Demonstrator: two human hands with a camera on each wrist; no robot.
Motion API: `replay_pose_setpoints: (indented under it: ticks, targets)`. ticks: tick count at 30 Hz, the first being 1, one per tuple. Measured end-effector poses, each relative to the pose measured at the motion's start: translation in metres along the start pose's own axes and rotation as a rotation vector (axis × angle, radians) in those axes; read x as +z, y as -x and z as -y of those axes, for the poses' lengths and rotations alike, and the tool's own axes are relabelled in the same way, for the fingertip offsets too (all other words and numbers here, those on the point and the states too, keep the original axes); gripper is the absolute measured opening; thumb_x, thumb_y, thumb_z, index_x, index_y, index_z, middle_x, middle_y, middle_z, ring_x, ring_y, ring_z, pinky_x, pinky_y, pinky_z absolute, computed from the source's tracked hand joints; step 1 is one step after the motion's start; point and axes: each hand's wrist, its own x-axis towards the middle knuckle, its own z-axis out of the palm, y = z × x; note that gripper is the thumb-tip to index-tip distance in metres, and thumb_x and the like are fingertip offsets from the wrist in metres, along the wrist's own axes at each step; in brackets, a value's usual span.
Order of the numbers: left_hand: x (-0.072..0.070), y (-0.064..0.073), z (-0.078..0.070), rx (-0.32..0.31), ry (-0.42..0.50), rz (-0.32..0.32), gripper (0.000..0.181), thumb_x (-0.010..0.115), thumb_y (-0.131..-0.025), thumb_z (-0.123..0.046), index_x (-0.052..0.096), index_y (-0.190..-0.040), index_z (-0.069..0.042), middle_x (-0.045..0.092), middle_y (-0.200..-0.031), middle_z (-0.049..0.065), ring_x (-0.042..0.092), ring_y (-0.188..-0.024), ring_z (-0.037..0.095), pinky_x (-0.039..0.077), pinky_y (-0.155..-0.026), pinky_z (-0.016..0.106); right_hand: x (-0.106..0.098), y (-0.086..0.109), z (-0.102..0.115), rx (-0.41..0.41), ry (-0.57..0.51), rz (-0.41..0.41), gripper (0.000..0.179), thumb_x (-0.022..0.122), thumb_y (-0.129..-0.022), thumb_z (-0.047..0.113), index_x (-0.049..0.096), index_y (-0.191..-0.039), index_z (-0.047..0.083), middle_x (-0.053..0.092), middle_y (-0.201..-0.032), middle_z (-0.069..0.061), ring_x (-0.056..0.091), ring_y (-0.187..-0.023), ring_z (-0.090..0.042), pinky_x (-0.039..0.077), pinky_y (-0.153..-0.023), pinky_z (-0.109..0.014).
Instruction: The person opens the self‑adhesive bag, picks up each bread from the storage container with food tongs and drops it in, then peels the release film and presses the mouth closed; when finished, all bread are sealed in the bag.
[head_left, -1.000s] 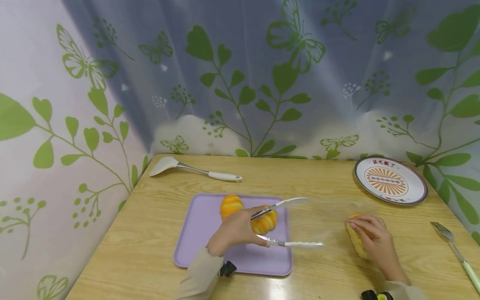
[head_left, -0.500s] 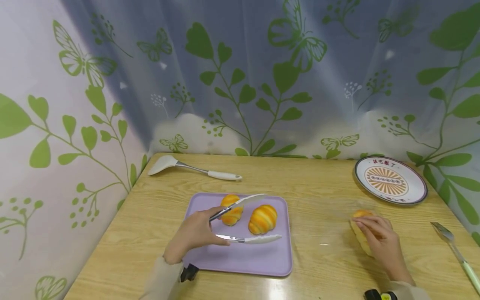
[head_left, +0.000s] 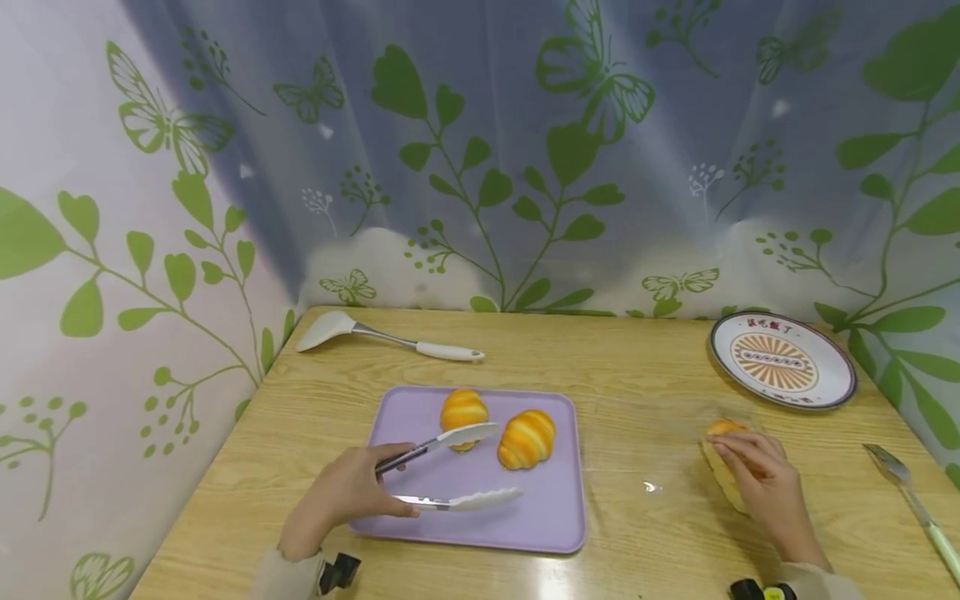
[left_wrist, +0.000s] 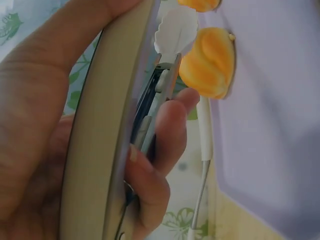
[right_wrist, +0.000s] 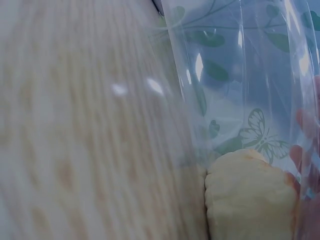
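My left hand (head_left: 341, 492) holds a pair of metal tongs (left_wrist: 97, 140) with white scalloped tips (head_left: 483, 500), spread apart and with nothing between them. The tongs reach over the left part of a lilac tray (head_left: 543, 525). Two orange-and-yellow bread rolls (head_left: 527, 439) lie on that tray; the upper tong tip overlaps the left roll (head_left: 463, 408) in the head view. Off to the right, my right hand (head_left: 765, 483) pinches a clear plastic bag (right_wrist: 220, 75). Inside the bag is another piece of bread (right_wrist: 250, 195), its pale side showing in the right wrist view.
A white spatula (head_left: 330, 329) with a steel shaft lies behind the tray at the left. At the back right is a decorated round plate (head_left: 783, 360), and a green-handled fork (head_left: 892, 467) lies near the right edge. A patterned curtain (head_left: 510, 150) borders the wooden table (head_left: 637, 350).
My left hand has moved left with the tongs, from beyond the tray's right edge back over its left half, uncovering the right roll. The right hand stays nearly in place with the bag.
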Motion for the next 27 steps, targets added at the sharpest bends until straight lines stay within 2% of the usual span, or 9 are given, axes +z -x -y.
replay_pose_setpoints:
  ticks: [3, 5, 8, 12, 15, 20, 23, 27]
  targets:
    - [0.003, 0.003, 0.001, 0.014, -0.005, 0.018, 0.08, 0.093, -0.055, -0.041, 0.066, -0.126, -0.014, 0.071, -0.099, 0.006, 0.052, -0.077, 0.014, 0.046, -0.066, 0.029, 0.0, -0.001, -0.001, -0.032, -0.01, 0.002, 0.024, 0.065, -0.078, -0.021, 0.073, -0.095, -0.007, 0.061, -0.107, 0.027, 0.048, -0.107, 0.006, 0.037, -0.088, -0.001]
    - [0.005, 0.005, 0.0, 0.029, 0.007, 0.034, 0.079, 0.092, -0.056, -0.04, 0.067, -0.126, -0.013, 0.072, -0.1, 0.005, 0.053, -0.078, 0.014, 0.046, -0.068, 0.028, 0.0, -0.001, -0.001, -0.035, -0.015, 0.002, 0.025, 0.065, -0.078, -0.021, 0.073, -0.096, -0.006, 0.061, -0.107, 0.026, 0.049, -0.106, 0.006, 0.038, -0.087, -0.001]
    - [0.009, 0.006, -0.002, 0.064, 0.03, 0.069, 0.077, 0.092, -0.058, -0.039, 0.066, -0.126, -0.013, 0.073, -0.1, 0.004, 0.053, -0.078, 0.011, 0.044, -0.068, 0.025, 0.001, 0.001, -0.002, -0.024, -0.024, 0.0, 0.025, 0.065, -0.078, -0.021, 0.073, -0.096, -0.006, 0.061, -0.107, 0.025, 0.049, -0.107, 0.005, 0.037, -0.088, -0.002]
    - [0.012, 0.004, -0.007, 0.124, 0.04, 0.108, 0.077, 0.091, -0.059, -0.041, 0.066, -0.127, -0.013, 0.073, -0.098, 0.002, 0.049, -0.071, 0.005, 0.041, -0.063, 0.021, 0.002, 0.002, -0.003, 0.008, -0.036, -0.008, 0.023, 0.065, -0.078, -0.02, 0.073, -0.095, -0.007, 0.062, -0.105, 0.026, 0.049, -0.107, 0.004, 0.036, -0.089, -0.003]
    - [0.014, 0.001, -0.012, 0.143, 0.019, 0.087, 0.08, 0.091, -0.058, -0.042, 0.065, -0.128, -0.013, 0.073, -0.095, 0.003, 0.047, -0.065, 0.003, 0.041, -0.059, 0.021, 0.002, 0.003, -0.003, 0.022, -0.036, -0.009, 0.021, 0.065, -0.079, -0.02, 0.072, -0.094, -0.008, 0.062, -0.105, 0.027, 0.048, -0.107, 0.004, 0.035, -0.088, -0.004]
    - [0.015, -0.009, -0.02, 0.124, -0.046, 0.02, 0.089, 0.092, -0.055, -0.046, 0.062, -0.131, -0.01, 0.072, -0.101, 0.006, 0.056, -0.075, 0.01, 0.048, -0.063, 0.028, 0.001, 0.003, -0.002, 0.029, -0.04, -0.007, 0.022, 0.065, -0.079, -0.02, 0.072, -0.095, -0.008, 0.061, -0.106, 0.026, 0.048, -0.107, 0.004, 0.035, -0.089, -0.004]
    - [0.019, -0.019, -0.023, 0.139, -0.054, 0.015, 0.09, 0.092, -0.056, -0.046, 0.06, -0.133, -0.01, 0.072, -0.105, 0.007, 0.055, -0.074, 0.011, 0.047, -0.062, 0.027, 0.001, 0.003, -0.001, 0.038, -0.04, -0.003, 0.022, 0.065, -0.079, -0.02, 0.073, -0.096, -0.008, 0.061, -0.106, 0.025, 0.048, -0.107, 0.005, 0.035, -0.089, -0.004]
    - [0.021, -0.033, -0.024, 0.15, -0.05, 0.022, 0.089, 0.092, -0.057, -0.044, 0.06, -0.133, -0.009, 0.071, -0.111, 0.011, 0.057, -0.076, 0.013, 0.05, -0.067, 0.03, 0.001, 0.001, -0.001, -0.015, -0.044, 0.009, 0.022, 0.067, -0.076, -0.021, 0.072, -0.095, -0.011, 0.061, -0.108, 0.025, 0.048, -0.107, 0.006, 0.034, -0.092, -0.005]
